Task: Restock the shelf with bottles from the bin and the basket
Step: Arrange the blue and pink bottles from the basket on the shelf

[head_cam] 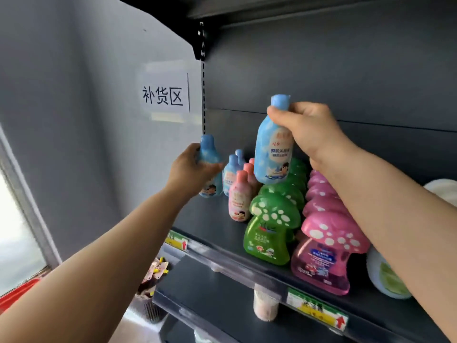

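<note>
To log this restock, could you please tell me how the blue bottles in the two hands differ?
The left hand grips the left-hand bottle round its body, low by the shelf's left end. The right hand holds the right-hand bottle by its neck, raised over the green mushroom bottles. Both are blue with blue caps.

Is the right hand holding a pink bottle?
No, the right hand grips a blue bottle by its neck.

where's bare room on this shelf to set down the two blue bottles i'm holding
Bare shelf deck lies at the front left, bordered by the small pink bottle, the green mushroom bottle and its front edge. To the right it is crowded: green and pink mushroom bottles stand in tight rows.
</note>
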`<state>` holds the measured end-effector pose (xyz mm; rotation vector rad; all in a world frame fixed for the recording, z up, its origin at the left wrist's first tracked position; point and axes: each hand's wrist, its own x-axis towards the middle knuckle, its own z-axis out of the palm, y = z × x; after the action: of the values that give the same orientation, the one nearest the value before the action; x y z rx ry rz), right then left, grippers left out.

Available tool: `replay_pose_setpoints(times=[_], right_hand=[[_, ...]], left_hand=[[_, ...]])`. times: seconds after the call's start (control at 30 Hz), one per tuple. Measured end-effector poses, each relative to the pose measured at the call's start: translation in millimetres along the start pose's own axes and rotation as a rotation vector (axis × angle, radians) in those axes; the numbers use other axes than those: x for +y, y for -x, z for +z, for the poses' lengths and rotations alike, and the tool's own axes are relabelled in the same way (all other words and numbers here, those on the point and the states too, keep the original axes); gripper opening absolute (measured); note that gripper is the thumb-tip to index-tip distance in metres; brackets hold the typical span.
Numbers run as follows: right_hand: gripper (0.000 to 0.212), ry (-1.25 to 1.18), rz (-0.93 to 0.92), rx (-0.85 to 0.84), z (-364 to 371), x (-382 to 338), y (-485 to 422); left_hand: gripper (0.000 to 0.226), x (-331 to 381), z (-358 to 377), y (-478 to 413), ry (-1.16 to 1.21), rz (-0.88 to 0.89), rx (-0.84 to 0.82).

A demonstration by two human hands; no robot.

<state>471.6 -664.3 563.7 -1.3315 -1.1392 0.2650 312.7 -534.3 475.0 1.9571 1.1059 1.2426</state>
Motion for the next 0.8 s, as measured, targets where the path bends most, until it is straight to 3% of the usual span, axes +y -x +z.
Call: replay_pose_setpoints(times=[0.17,0.33,0.43,0.53,0.7,0.8], right_hand=[[0.012,0.032,0.01,0.041,42,7,-33],[0.015,0.124,0.052,0.109,73,22,-56],[0.023,0.169,0.088,0.161,90,35,-66],[0.017,0.201,0.093,0.197,103,45,-71],[0.028,0.272,0.084,0.233,116,53,-75],[0.028,0.34,0.089,0.215,121,56,-73]], left_hand=[[0.052,-50,25,-47,-0.044,-0.002,-0.112],[0.037,-86,58,-74,-0.126,0.059,-0.303],[0.041,-105,74,-84,-0.079,0.1,-0.354],[0.045,-116,79,-92,-0.008,0.124,-0.395],[0.063,-152,72,-103,0.063,0.122,-0.731],[0.063,-167,72,-110,0.089,0.128,-0.84]])
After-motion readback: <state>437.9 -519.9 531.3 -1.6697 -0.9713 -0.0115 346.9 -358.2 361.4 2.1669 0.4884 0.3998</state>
